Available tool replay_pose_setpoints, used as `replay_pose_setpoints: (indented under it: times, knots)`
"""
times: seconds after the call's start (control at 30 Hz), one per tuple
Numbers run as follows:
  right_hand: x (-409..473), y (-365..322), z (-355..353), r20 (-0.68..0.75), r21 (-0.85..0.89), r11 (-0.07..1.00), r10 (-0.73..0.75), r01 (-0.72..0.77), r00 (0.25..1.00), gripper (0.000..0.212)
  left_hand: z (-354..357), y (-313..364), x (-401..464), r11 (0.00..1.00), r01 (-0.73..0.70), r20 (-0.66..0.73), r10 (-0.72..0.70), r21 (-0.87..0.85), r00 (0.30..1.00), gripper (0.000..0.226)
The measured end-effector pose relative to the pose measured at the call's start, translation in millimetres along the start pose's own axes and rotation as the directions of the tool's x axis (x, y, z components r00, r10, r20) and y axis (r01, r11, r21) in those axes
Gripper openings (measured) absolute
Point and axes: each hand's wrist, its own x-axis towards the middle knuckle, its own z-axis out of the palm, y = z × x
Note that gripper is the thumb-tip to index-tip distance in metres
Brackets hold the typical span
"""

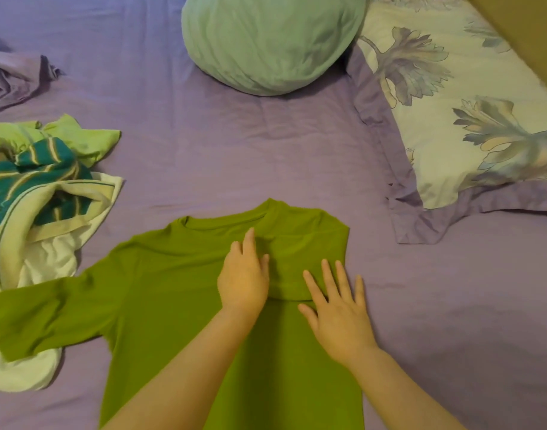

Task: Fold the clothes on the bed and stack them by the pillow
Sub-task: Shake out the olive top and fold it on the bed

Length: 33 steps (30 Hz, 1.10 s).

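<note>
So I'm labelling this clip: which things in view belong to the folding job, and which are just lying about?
Job:
green shirt, under left hand and right hand
unfolded clothes pile
floral pillow, stacking spot

Lying about:
teal cushion
crumpled purple fabric
purple sheet

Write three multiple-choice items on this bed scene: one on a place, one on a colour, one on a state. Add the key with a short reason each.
1. Where is the heap of unfolded clothes?
A. left of the green shirt
B. on the flowered pillow
C. under the round cushion

2. What colour is the bed sheet?
A. white
B. purple
C. red

3. How is the green shirt's right sleeve?
A. spread out flat
B. folded in over the chest
C. rolled up

Key:
1 A, the heap lies at the left edge, beside the spread left sleeve.
2 B, purple sheet shows all round.
3 B, the left hand and right hand press flat on the folded-in part.
</note>
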Motion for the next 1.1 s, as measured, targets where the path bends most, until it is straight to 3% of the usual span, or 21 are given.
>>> replay_pose_setpoints:
  times: [0.07,0.13,0.23,0.3,0.43,0.57,0.87,1.1]
  knots:
    - [4,-4,-4,0.023,0.011,1.0,-0.013,0.012,1.0,0.061,0,-3,-7,0.957,-0.217,0.004,0.221,0.194,0.975,0.059]
    - [12,-3,1,0.054,0.034,0.999,0.041,-0.042,0.998,0.062,5,-11,-7,0.851,-0.416,0.214,0.362,0.32,0.907,0.058]
    - [21,5,15,0.135,0.063,0.98,0.178,-0.187,0.975,0.063,13,-28,-4,0.779,-0.465,0.417,0.289,0.42,0.862,0.064]
    - [25,5,13,0.166,0.029,0.975,0.212,-0.22,0.963,0.067,12,-37,-2,0.77,-0.44,0.429,0.24,0.462,0.871,0.069]
    - [29,-13,-4,0.144,-0.077,0.973,0.227,-0.218,0.963,0.07,-10,-54,-5,0.87,-0.269,0.32,0.137,0.414,0.937,0.065]
    - [28,-65,-17,0.092,-0.104,0.992,0.076,-0.067,0.993,0.071,-52,-111,-19,0.914,-0.153,0.218,0.074,0.375,0.973,0.056]
    - [26,-218,-13,0.175,-0.037,0.965,-0.25,0.26,0.952,0.068,-165,-252,-24,0.823,0.109,0.019,-0.143,0.557,0.989,0.049]
    - [47,-292,-4,0.167,-0.024,0.953,-0.294,0.302,0.941,0.067,-196,-300,-15,0.794,0.191,-0.072,-0.184,0.577,0.98,0.026]
